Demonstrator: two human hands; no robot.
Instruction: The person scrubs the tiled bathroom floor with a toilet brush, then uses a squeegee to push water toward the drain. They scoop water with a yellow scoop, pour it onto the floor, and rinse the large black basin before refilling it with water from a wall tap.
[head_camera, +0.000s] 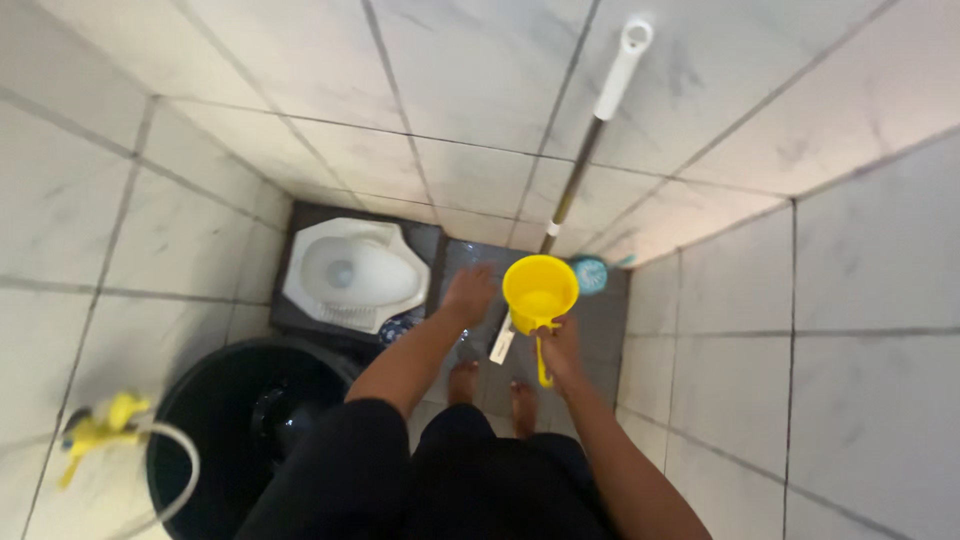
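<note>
1. The right hand (562, 350) is closed around the handle of a yellow scoop (540, 292) and holds it level, mouth up, above the dark floor (600, 330) — it looks to have water inside.
2. The left hand (468, 295) is stretched forward with fingers loosely spread, palm down, holding nothing; it hangs over the floor just left of the scoop.
3. Two bare feet (492, 390) stand on the wet floor below the hands.
4. A white squat toilet (352, 272) sits in a raised dark step to the left of the left hand.
5. A long pole (590, 130) with a white grip leans against the tiled wall behind the scoop; its lower end is hidden by the scoop.
6. A teal brush (591, 274) lies on the floor just right of the scoop, by the wall.
7. A black bucket (200, 440) stands lower left — beside it a yellow tap (105, 420) with a white hose (185, 470).
</note>
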